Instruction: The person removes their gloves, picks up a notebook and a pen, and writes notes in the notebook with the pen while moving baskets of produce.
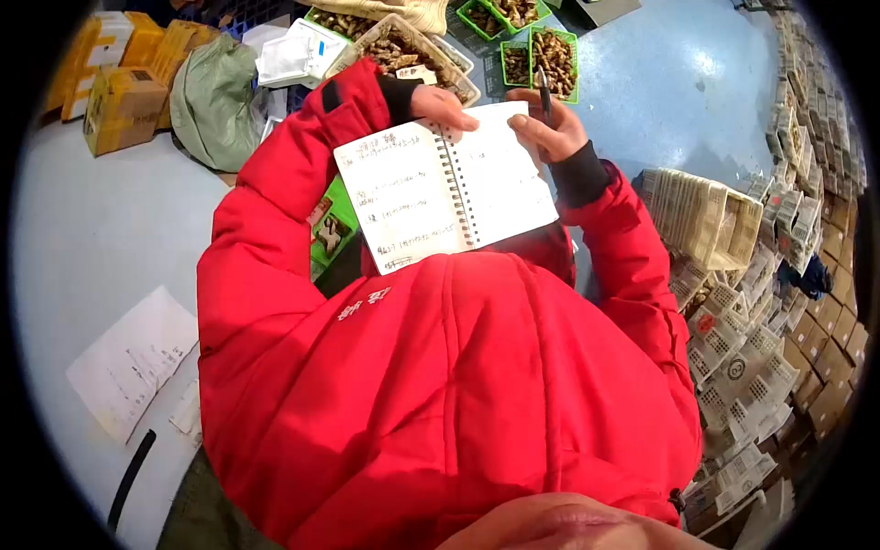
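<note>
An open spiral-bound notebook [417, 192] lies across both hands in front of the red jacket, its left page filled with handwritten lines and its right page mostly blank. My left hand [444, 107] grips the top edge near the spiral, thumb on the page. At the top right corner, my right hand [553, 128] pinches the right page with its thumb and also holds a dark pen [545, 96] upright between the fingers. Most fingers of both hands are hidden behind the notebook.
Baskets of brown produce [554, 62] stand beyond the notebook, beside a white scale [302, 53]. Cardboard boxes [126, 105] and a green sack [216, 103] are at upper left. Stacked white crates [701, 215] line the right. A written sheet [133, 362] lies at lower left.
</note>
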`<state>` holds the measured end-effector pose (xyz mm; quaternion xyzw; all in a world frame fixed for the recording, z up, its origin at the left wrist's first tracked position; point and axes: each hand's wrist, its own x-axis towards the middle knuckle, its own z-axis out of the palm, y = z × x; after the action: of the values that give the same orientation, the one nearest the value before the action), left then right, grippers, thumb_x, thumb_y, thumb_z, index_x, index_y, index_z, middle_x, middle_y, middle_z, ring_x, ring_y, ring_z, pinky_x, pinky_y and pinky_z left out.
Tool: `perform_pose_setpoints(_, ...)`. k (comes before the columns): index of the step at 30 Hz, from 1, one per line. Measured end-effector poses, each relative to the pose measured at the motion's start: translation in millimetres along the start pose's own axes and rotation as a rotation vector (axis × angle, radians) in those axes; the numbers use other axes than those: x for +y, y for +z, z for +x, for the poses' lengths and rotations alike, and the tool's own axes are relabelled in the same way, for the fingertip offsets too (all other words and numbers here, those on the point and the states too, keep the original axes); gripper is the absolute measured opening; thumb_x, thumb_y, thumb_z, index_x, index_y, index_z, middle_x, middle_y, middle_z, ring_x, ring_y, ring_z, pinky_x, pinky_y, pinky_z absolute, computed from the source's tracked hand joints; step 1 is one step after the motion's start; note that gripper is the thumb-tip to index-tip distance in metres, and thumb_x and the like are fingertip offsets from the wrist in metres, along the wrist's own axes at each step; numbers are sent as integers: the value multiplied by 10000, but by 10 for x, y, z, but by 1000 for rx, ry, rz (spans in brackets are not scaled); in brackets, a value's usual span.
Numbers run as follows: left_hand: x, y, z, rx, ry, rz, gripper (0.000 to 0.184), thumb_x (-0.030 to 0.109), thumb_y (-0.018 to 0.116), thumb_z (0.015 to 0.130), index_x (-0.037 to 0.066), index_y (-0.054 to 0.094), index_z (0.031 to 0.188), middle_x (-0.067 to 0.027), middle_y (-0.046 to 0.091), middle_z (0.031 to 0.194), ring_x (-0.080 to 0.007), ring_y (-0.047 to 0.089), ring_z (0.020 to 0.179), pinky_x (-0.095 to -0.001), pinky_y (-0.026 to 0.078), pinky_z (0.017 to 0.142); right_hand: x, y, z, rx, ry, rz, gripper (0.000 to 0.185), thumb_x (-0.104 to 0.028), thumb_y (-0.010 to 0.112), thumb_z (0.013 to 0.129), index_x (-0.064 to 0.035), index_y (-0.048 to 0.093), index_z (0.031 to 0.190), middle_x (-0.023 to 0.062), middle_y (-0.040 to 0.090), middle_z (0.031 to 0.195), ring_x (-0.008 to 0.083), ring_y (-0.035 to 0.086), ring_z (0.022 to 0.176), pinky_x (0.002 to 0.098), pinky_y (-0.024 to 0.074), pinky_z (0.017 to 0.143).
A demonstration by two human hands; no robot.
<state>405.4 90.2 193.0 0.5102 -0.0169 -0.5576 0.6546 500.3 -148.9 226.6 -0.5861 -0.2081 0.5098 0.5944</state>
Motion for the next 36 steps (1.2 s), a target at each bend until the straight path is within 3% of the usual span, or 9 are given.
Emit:
perform_pose_setpoints(1,-222,25,92,175,434,-123,490,388,481,890,-52,524,1100,-113,625,989,-120,604,820,-240,487,687,-2,-40,-58,57,6,78,385,-146,632,814,-11,500,1149,-5,574,761,56,518,631,184,366,512)
perform_pose_setpoints(3,-175,204,-12,-189,637,-817,534,443,456,887,-31,524,1124,-128,595,1070,-149,588,918,-264,475,778,-90,-55,-258,226,-26,229,403,-130,644,807,-5,486,1156,18,593,810,73,541,663,200,398,535)
perform_pose_setpoints(9,53,1159,427,505,1212,-1055,537,463,420,893,-6,521,1135,-149,520,1157,-212,537,1007,-325,442,852,20,-312,-434,438,-124,358,356,-54,614,814,15,471,1132,66,607,860,103,570,725,228,461,612)
perform_pose_setpoints(20,862,1218,1452,466,1289,-1384,503,468,358,915,36,550,1089,-173,413,1273,-309,449,1146,-417,365,988,193,-1008,-609,319,21,142,387,-80,633,798,35,489,1138,50,597,869,100,557,781,226,444,695)
perform_pose_setpoints(24,851,1320,1668,463,1162,-1488,428,431,392,917,50,562,1012,-140,517,1131,-277,448,1138,-428,366,975,254,-1241,-699,462,-210,-19,465,-140,484,898,-25,324,1319,107,608,870,46,448,532,181,372,491)
perform_pose_setpoints(30,734,1128,1853,321,1138,-1432,441,422,366,930,39,575,993,-126,559,1063,-267,483,1085,-400,406,928,-242,-1292,-951,409,-392,-87,432,-28,412,893,-43,355,1322,103,606,837,21,415,501,164,351,452)
perform_pose_setpoints(32,922,1130,1762,262,1147,-1393,459,424,345,937,34,581,992,-128,542,1101,-266,490,1076,-385,421,913,-293,-1226,-1055,345,-289,9,415,0,415,875,-11,390,1290,97,606,823,31,433,523,168,356,474)
perform_pose_setpoints(33,1040,1256,1642,211,1169,-1381,462,429,350,934,33,580,991,-131,530,1124,-272,487,1080,-386,423,912,-233,-1272,-1094,262,-241,182,411,-14,405,881,13,369,1290,148,595,924,114,559,698,224,450,628)
perform_pose_setpoints(36,849,1124,1629,122,972,-1420,480,457,365,918,43,541,1087,-153,435,1260,-306,424,1159,-417,408,940,-243,-1182,-1126,101,-271,552,486,-158,448,901,2,288,1331,215,515,1099,252,562,993,323,457,842)
